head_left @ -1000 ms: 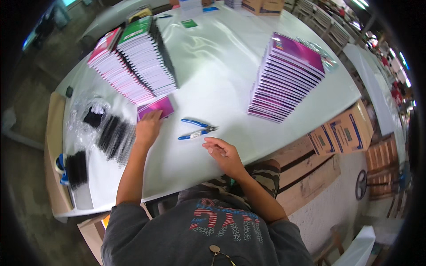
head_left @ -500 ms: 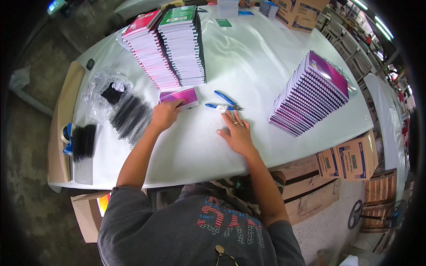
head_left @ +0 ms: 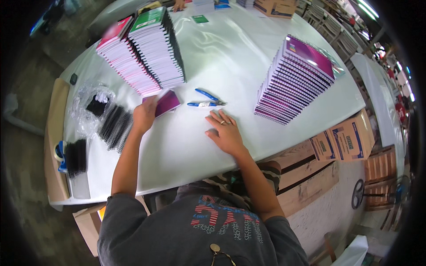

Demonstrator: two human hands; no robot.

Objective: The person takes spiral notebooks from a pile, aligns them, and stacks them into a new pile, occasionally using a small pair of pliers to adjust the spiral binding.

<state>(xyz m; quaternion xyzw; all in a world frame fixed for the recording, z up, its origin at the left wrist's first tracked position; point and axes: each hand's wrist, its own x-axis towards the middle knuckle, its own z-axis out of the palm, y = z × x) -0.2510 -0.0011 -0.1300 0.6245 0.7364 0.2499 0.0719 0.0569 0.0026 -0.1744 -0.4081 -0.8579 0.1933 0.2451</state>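
My left hand [head_left: 145, 114] is closed on the edge of a small purple notebook [head_left: 167, 103], whose cover and pale pages are lifted at the corner. It lies at the foot of two tall piles, one of red-covered notebooks [head_left: 129, 66] and one of green-covered notebooks [head_left: 160, 51]. My right hand [head_left: 225, 133] rests palm down on the white table with its fingers spread, holding nothing. Just beyond its fingertips lie blue-handled cutting pliers [head_left: 205, 104], jaws pointing right. Black spiral binding coils [head_left: 116, 128] lie left of my left hand.
At the right stands a tall stack of purple spiral-bound notebooks [head_left: 295, 82]. Crumpled clear plastic [head_left: 84, 111], more black coils [head_left: 76, 155] and a blue tape dispenser [head_left: 61, 157] sit at the left. Cardboard boxes [head_left: 348, 142] stand below the table's right edge. Another person's hand [head_left: 179, 5] shows far off.
My left hand has raised the purple notebook's edge and turned it. My right hand stays flat on the table. The whole view has shifted, so the scene sits further left.
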